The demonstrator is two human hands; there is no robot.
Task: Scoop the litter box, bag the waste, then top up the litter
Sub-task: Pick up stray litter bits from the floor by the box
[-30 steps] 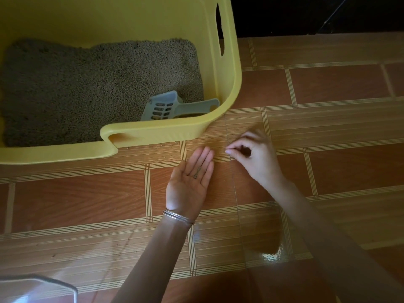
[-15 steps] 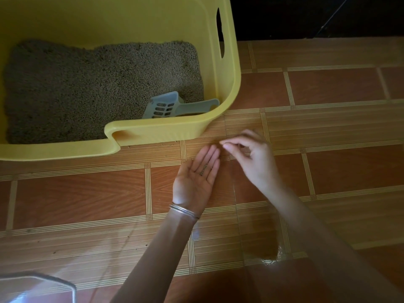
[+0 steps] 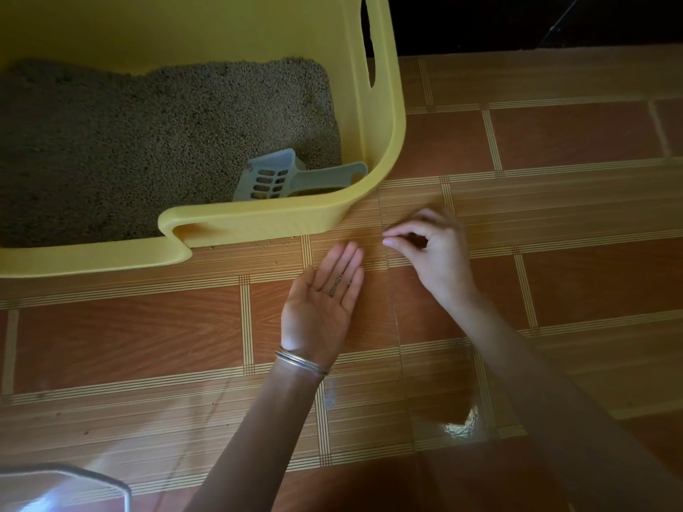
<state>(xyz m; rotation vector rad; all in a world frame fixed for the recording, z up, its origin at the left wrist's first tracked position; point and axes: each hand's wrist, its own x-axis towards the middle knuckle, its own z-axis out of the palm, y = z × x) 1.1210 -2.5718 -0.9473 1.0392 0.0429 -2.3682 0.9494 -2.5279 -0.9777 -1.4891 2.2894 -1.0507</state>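
A yellow litter box [image 3: 384, 116] stands on the tiled floor at the upper left, filled with grey-brown litter [image 3: 148, 134]. A pale blue slotted scoop [image 3: 281, 177] lies inside at the near right corner, handle against the wall. My left hand [image 3: 321, 304] lies palm up on the floor just in front of the box, fingers straight, with a few litter grains on the palm. My right hand [image 3: 432, 249] hovers to its right, thumb and forefinger pinched together; whether a grain is between them is too small to tell.
Stray litter grains [image 3: 275, 243] dot the floor along the box's front wall. A translucent plastic edge [image 3: 66, 482] shows at the bottom left corner. Brown and tan tiled floor [image 3: 554, 253] stretches to the right; the area beyond its far edge is dark.
My right hand's pinched fingertips have shifted slightly left and toward the box. My left hand stays palm up in nearly the same spot.
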